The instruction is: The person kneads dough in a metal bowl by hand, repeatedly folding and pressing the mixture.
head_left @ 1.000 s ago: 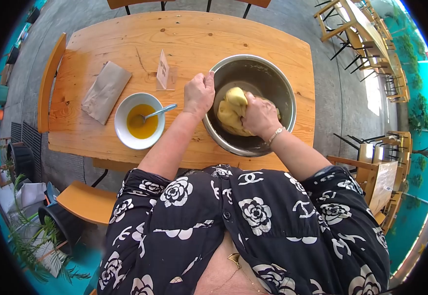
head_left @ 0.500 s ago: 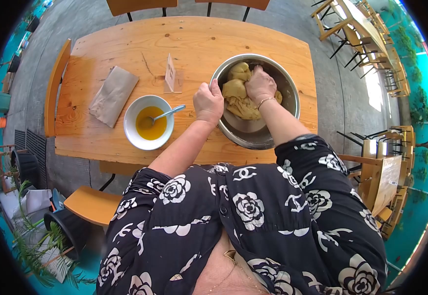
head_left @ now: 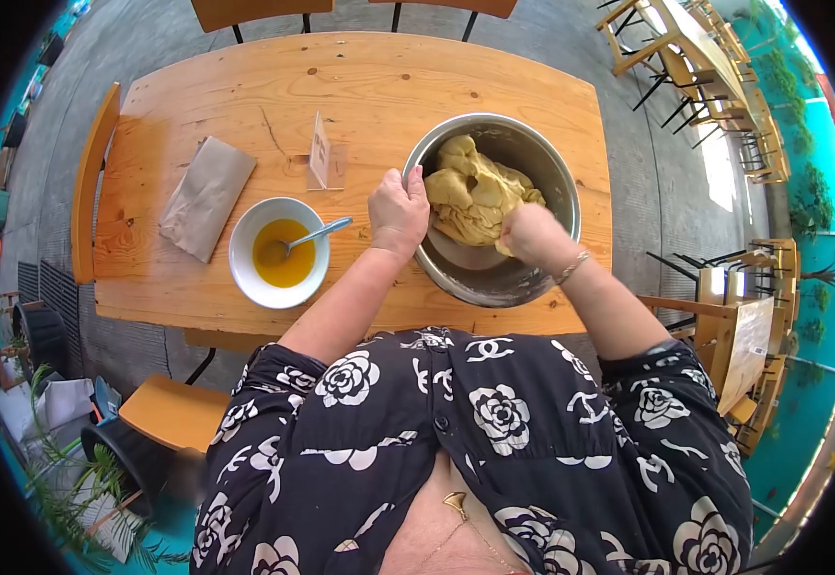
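A steel mixing bowl [head_left: 553,172] stands on the right half of a wooden table [head_left: 379,77]. Inside it lies a lump of yellow dough [head_left: 473,192], spread and folded. My left hand [head_left: 397,213] grips the bowl's left rim. My right hand [head_left: 530,230] is closed around the near right edge of the dough, low in the bowl. A bracelet sits on my right wrist.
A white bowl [head_left: 245,273] of yellow liquid with a spoon [head_left: 317,231] stands left of the steel bowl. A brown paper bag [head_left: 205,197] lies further left. A small card stand [head_left: 319,153] stands mid-table. Wooden chairs surround the table; more tables are at the right.
My right hand has pulled back from the far side of the bowl to its near right side, drawing the dough edge with it. The dough now lies flatter. My left hand stays on the rim.
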The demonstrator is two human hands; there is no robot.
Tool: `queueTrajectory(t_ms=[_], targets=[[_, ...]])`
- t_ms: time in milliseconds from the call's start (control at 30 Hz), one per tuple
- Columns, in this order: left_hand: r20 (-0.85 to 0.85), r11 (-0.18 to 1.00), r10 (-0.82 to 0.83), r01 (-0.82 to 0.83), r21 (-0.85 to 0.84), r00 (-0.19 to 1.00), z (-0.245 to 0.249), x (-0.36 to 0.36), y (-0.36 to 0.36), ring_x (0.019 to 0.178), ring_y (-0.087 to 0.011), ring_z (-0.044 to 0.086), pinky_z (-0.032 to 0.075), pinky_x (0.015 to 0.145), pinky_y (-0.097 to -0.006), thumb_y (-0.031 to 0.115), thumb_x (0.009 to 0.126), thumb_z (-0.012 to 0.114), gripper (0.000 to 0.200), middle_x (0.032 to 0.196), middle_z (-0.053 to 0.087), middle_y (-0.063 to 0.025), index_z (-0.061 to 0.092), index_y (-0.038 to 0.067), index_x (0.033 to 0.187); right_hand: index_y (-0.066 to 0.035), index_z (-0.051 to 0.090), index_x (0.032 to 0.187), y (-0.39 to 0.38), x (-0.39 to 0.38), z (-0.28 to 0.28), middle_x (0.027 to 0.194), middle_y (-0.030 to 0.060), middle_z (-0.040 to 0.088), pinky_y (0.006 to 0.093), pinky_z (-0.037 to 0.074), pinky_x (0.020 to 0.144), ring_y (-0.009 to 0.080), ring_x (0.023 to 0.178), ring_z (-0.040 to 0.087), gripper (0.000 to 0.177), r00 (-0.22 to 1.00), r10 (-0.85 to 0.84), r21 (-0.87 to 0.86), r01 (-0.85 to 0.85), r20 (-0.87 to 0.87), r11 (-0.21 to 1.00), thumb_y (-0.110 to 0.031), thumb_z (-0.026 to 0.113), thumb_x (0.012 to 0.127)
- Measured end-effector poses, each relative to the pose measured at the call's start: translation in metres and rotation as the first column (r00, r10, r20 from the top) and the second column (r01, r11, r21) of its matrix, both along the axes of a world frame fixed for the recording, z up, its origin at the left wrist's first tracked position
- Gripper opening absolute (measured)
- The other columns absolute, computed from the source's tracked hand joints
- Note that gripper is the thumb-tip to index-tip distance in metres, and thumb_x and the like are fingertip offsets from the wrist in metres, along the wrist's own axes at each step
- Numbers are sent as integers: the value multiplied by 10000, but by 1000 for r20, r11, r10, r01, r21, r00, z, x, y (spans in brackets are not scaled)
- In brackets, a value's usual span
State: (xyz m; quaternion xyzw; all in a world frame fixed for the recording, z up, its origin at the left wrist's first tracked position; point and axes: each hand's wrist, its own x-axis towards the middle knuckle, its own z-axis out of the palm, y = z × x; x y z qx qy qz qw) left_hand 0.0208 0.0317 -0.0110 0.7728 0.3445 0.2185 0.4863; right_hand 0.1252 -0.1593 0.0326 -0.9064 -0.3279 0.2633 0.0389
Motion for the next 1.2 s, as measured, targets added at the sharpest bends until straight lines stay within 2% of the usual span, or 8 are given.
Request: queueTrajectory(t_ms=[167, 267, 333, 700, 733, 767, 833, 1200], targets=[[4, 1000, -2, 2, 11, 1000, -5, -1, -1, 565, -406, 583, 453, 557, -475, 338, 983, 573, 429, 604, 581, -219, 516, 5, 719, -25, 732, 982, 29, 24, 97, 930, 224, 706, 396, 549, 777, 336, 860, 698, 175, 999, 25, 274, -14, -37, 962, -78, 607, 872], [30, 1000, -6, 6, -15, 1000, -2, -2, -2, 564, -413, 576, 447, 548, -474, 336, 986, 572, 433, 599, 574, -219, 504, 5, 716, -17, 723, 1015, 41, 6, 72, 952, 221, 705, 401, 546, 799, 343, 883, 696, 202, 998, 55, -24, -54, 12, 998, -43, 567, 889], [7, 1000, -11, 11, -29, 1000, 2, -4, -4, 566, -418, 574, 446, 548, -477, 331, 988, 570, 431, 599, 572, -221, 502, 3, 717, -15, 650, 929, 31, -4, -5, 872, 222, 688, 451, 542, 796, 367, 867, 685, 139, 952, 182, 209, -236, 247, 949, -21, 531, 857], [-3, 1000, -22, 22, 2, 1000, -4, -2, -1, 612, -436, 588, 458, 586, -492, 326, 991, 562, 423, 651, 592, -251, 519, -8, 734, -51, 675, 1053, 69, 12, -37, 929, 215, 699, 429, 556, 744, 323, 861, 702, 241, 964, -15, 230, -49, 267, 972, -58, 533, 859], [-5, 999, -28, 28, 17, 1000, -6, -1, 1, 624, -437, 591, 462, 596, -490, 330, 990, 562, 424, 659, 596, -251, 527, -10, 738, -54, 686, 1081, 64, 18, -39, 931, 211, 700, 414, 562, 726, 297, 850, 708, 266, 969, -22, 280, -50, 247, 959, -48, 545, 855], [-10, 999, -30, 30, 27, 999, -7, 0, 3, 637, -439, 594, 466, 606, -488, 335, 988, 562, 426, 667, 601, -252, 534, -11, 743, -54, 681, 1199, 70, 23, 20, 933, 158, 703, 325, 580, 681, 186, 827, 704, 343, 927, -161, 17, 176, -338, 984, -48, 600, 865], [-12, 997, -78, 79, 19, 997, -9, 2, 10, 649, -436, 595, 473, 621, -478, 341, 985, 566, 426, 678, 607, -247, 546, -15, 753, -50, 596, 1342, 37, 36, 56, 984, 97, 674, 252, 595, 731, 138, 821, 673, 433, 674, -66, 255, 366, -736, 895, -85, 607, 910], [-62, 936, -315, 299, -184, 947, 1, 21, 41, 659, -317, 564, 476, 670, -409, 395, 992, 554, 452, 731, 621, -213, 593, -21, 820, 18, 603, 1274, 70, 73, -22, 1174, 140, 666, 363, 508, 916, 246, 1049, 637, 635, 617, -377, 178, 651, -691, 738, -355, 771, 788]])
